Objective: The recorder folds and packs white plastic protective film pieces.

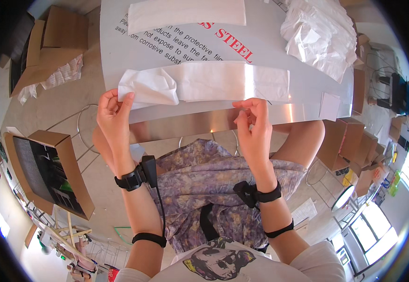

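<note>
A long white strip (211, 81) of thin paper-like or cloth-like material lies across the film-covered table (261, 51). Its left end is folded over and crumpled. Thumb and fingers of my left hand (114, 115) pinch that end at its outer edge. Close to the strip's lower edge, right of its middle, is my right hand (254, 123), fingers curled in toward the thumb. Whether something small sits between those fingers is hidden. A thin dark line shows on the strip just beyond the right fingertips. Both wrists wear black strapped devices.
Another white strip (185, 13) lies farther back, beside a heap of crumpled white sheets (319, 35) at the far right. A small white card (329, 105) rests near the right corner. Cardboard boxes (56, 174) stand left and right. The table's bare metal front edge (181, 124) is above my knees.
</note>
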Demonstrator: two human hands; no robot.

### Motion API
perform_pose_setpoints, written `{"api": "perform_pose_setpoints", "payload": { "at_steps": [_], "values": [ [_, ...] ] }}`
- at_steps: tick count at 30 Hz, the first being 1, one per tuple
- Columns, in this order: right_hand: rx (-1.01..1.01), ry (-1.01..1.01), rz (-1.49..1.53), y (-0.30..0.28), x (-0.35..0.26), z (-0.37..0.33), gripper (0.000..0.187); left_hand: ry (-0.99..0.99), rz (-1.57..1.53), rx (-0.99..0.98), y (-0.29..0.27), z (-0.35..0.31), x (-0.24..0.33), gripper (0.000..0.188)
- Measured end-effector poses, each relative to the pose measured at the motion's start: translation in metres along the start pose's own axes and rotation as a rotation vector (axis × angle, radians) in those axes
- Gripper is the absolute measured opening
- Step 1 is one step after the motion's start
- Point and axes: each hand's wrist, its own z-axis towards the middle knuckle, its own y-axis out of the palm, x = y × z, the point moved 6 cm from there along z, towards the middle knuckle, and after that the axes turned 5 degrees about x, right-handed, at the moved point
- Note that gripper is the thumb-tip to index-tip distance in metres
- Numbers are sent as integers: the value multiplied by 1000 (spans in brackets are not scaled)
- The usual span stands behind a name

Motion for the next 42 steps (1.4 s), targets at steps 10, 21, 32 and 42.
{"api": "perform_pose_setpoints", "payload": {
  "at_steps": [10, 21, 32, 42],
  "values": [
    [61, 84, 678, 28, -22, 30, 15, -19, -57, -29, -2, 6, -4, 27],
    [39, 172, 1091, 69, -6, 66, 44, 86, 350, 39, -14, 0, 14, 31],
    [50, 278, 1177, 47, -7, 66, 39, 923, 713, -464, 131, -74, 71, 71],
    [383, 156, -241, -94, 54, 61, 41, 939, 754, -541, 154, -57, 62, 99]
  ]
}}
